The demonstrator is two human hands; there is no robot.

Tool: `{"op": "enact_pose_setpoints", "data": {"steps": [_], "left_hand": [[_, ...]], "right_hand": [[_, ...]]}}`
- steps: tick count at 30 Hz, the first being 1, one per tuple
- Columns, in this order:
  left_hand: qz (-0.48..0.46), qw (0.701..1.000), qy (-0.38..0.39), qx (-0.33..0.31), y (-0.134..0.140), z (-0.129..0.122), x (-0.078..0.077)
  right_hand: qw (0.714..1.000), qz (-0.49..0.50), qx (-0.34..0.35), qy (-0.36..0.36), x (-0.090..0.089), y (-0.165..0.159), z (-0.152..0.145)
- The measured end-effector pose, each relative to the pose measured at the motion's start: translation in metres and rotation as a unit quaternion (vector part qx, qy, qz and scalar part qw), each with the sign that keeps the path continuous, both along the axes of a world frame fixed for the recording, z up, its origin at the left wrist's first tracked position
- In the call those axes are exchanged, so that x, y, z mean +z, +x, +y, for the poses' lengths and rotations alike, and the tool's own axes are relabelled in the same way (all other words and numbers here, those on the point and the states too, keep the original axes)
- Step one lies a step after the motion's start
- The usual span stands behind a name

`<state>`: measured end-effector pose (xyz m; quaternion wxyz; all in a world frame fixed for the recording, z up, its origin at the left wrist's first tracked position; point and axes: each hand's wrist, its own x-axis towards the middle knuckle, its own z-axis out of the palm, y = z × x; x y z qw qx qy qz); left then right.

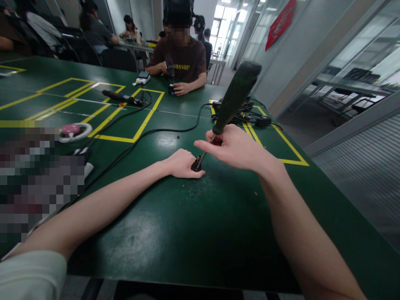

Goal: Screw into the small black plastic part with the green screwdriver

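Note:
My left hand point(181, 163) rests on the green table, its thumb and fingers closed round a small black part point(196, 165). A short metal post sticks up from that part; its exact kind I cannot make out. In my right hand point(239, 148) is a screwdriver point(236, 98) with a thick dark handle, tilted so the handle leans up and to the right. The fingers pinch it near the shaft, with the thumb pointing left. Its thin metal shaft runs down to the black part, where the tip is hidden or touching.
Black cables and adapters point(240, 111) lie in a yellow-taped area at right. A corded tool point(121, 98) lies further left, its cable crossing the table point(162, 233). A pink and white round object point(75, 131) sits at left. Opposite, a person point(184, 58) holds a power drill point(170, 66).

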<state>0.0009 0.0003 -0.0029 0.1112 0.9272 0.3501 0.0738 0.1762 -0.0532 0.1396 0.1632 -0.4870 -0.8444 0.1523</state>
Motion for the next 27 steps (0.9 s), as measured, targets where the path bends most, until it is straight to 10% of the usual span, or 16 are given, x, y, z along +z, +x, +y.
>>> {"op": "enact_pose_setpoints", "data": {"steps": [27], "left_hand": [[-0.041,0.998,0.042,-0.028,-0.0014,0.0016,-0.0065]], "right_hand": [[0.999,0.011,0.010,-0.051,-0.0042,-0.0022,-0.0019]]}}
